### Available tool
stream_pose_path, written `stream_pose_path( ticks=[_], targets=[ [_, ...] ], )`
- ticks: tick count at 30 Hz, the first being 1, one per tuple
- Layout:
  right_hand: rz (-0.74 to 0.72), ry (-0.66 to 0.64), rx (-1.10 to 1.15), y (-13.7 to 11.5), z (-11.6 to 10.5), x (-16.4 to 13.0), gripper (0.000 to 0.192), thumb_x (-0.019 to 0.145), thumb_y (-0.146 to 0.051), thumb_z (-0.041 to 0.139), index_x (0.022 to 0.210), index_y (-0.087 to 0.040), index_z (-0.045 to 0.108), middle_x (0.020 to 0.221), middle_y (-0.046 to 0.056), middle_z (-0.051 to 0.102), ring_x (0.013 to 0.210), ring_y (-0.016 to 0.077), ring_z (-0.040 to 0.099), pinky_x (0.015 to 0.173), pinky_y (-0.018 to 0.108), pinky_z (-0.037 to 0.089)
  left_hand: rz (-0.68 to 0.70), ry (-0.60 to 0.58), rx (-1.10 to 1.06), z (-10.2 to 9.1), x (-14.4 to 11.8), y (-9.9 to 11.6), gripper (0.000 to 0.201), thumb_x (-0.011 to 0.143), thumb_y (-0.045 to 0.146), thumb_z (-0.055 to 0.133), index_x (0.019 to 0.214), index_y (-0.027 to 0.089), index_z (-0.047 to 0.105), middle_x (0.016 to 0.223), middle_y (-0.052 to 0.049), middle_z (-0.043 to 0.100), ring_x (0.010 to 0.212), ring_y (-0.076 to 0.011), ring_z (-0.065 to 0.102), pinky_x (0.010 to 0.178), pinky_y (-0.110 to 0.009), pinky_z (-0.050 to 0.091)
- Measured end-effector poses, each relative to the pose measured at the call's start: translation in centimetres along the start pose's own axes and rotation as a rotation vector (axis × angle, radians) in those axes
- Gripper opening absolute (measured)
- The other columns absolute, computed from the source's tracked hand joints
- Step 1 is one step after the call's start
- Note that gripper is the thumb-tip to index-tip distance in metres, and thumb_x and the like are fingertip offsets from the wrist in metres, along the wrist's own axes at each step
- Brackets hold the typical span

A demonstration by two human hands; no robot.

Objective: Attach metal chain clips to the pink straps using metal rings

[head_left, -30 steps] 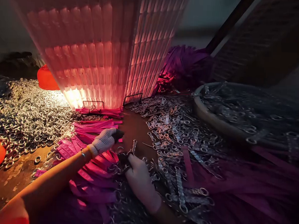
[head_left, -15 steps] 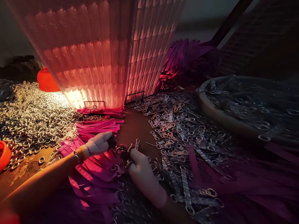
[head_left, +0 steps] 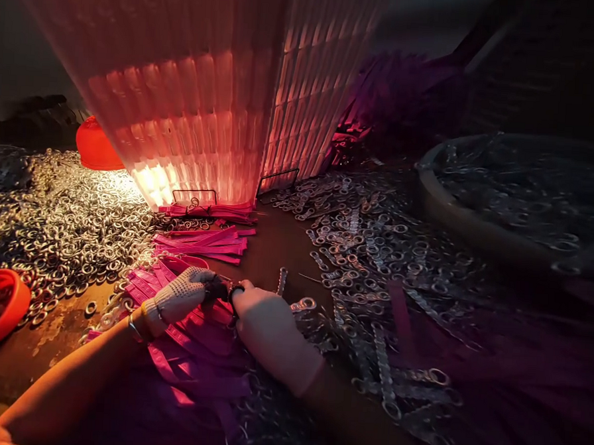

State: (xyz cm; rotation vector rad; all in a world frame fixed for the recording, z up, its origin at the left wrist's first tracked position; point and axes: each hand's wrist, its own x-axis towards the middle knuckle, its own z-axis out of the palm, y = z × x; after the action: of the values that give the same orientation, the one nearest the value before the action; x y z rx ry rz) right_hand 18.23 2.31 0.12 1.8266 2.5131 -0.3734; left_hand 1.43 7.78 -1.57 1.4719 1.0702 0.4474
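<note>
My left hand (head_left: 179, 297), in a pale dotted glove with dark fingertips, is closed above the pink strips (head_left: 206, 330). My right hand (head_left: 271, 331), also in a pale glove, is closed just beside it. Their fingertips meet over the strips. A dark, ring-like shape (head_left: 234, 295) shows at the right fingers. Shadow hides what either hand grips. Close to the right knuckles lies a metal piece with a ring end (head_left: 303, 304). More pink strips (head_left: 206, 243) lie in a bunch beyond my hands.
Metal rings (head_left: 88, 218) are heaped at the left under an orange lamp (head_left: 96, 147). An orange bowl (head_left: 18, 311) stands at left. A ribbed translucent panel (head_left: 207, 125) rises behind. Ringed metal pieces (head_left: 375, 253) lie right, near a large round tub (head_left: 442, 203).
My hands have come together, fingertips now meeting. The ringed metal piece by my right hand now shows. The whole view has shifted slightly.
</note>
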Motion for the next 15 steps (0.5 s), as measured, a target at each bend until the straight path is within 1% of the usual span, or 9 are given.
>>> stream_pose_path(
  ticks=[3,6,8,9,10,12,15],
  targets=[
    [-0.029,-0.018,0.029,-0.1,-0.1,0.0,0.026,0.087,-0.006,0.043,0.097,-0.015,0.065,0.096,0.012,0.068,0.08,0.0226,0.066,0.062,0.029,0.041,0.032,-0.016,0.068,0.1,-0.6,0.5,0.025,0.08,0.034,0.058,0.063,0.015,0.056,0.056,0.003,0.05,0.053,-0.0083,0.043,0.052,-0.022,0.033],
    [-0.063,0.003,0.074,0.2,0.2,0.1,0.024,0.086,-0.007,0.044,0.095,-0.014,0.065,0.097,0.013,0.068,0.084,0.0235,0.066,0.066,0.031,0.042,0.094,-0.02,0.33,0.1,-1.1,0.7,0.024,0.084,0.034,0.054,0.069,0.016,0.059,0.063,0.001,0.055,0.058,-0.0103,0.044,0.055,-0.023,0.034],
    [-0.075,0.013,0.088,0.4,0.4,0.2,0.024,0.085,-0.007,0.045,0.096,-0.013,0.065,0.099,0.014,0.067,0.088,0.0246,0.065,0.069,0.031,0.043,0.105,-0.01,0.495,0.1,-1.2,0.4,0.019,0.084,0.027,0.052,0.072,0.016,0.061,0.068,-0.003,0.061,0.061,-0.0135,0.048,0.058,-0.027,0.037],
    [-0.07,0.009,0.097,0.5,0.5,0.1,0.025,0.084,-0.007,0.044,0.097,-0.013,0.064,0.1,0.015,0.067,0.089,0.0249,0.065,0.071,0.031,0.043,0.097,-0.016,0.535,0.2,-1.2,0.2,0.015,0.082,0.024,0.052,0.073,0.016,0.063,0.07,-0.004,0.063,0.063,-0.0153,0.051,0.06,-0.029,0.039],
    [-0.057,0.0,0.11,0.6,0.5,0.1,0.026,0.084,-0.005,0.044,0.099,-0.013,0.064,0.1,0.015,0.067,0.091,0.0248,0.065,0.072,0.031,0.043,0.089,-0.028,0.534,0.2,-1.2,-0.1,0.014,0.081,0.021,0.052,0.076,0.017,0.065,0.074,-0.006,0.066,0.066,-0.0171,0.054,0.063,-0.03,0.041],
    [-0.021,-0.011,0.145,0.9,0.5,0.0,0.028,0.083,-0.003,0.043,0.102,-0.012,0.063,0.102,0.015,0.067,0.091,0.0245,0.065,0.073,0.031,0.044,0.076,-0.034,0.456,0.1,-1.1,-0.7,0.017,0.082,0.021,0.051,0.082,0.017,0.068,0.082,-0.007,0.07,0.073,-0.0196,0.059,0.068,-0.031,0.045],
    [-0.035,-0.01,0.193,1.3,0.4,0.0,0.03,0.083,-0.003,0.043,0.107,-0.012,0.06,0.105,0.016,0.068,0.093,0.0248,0.065,0.075,0.031,0.045,0.067,0.054,0.345,0.3,-1.0,-1.3,0.023,0.086,0.029,0.051,0.084,0.015,0.069,0.084,-0.006,0.071,0.076,-0.0199,0.061,0.068,-0.029,0.048]
  ],
)
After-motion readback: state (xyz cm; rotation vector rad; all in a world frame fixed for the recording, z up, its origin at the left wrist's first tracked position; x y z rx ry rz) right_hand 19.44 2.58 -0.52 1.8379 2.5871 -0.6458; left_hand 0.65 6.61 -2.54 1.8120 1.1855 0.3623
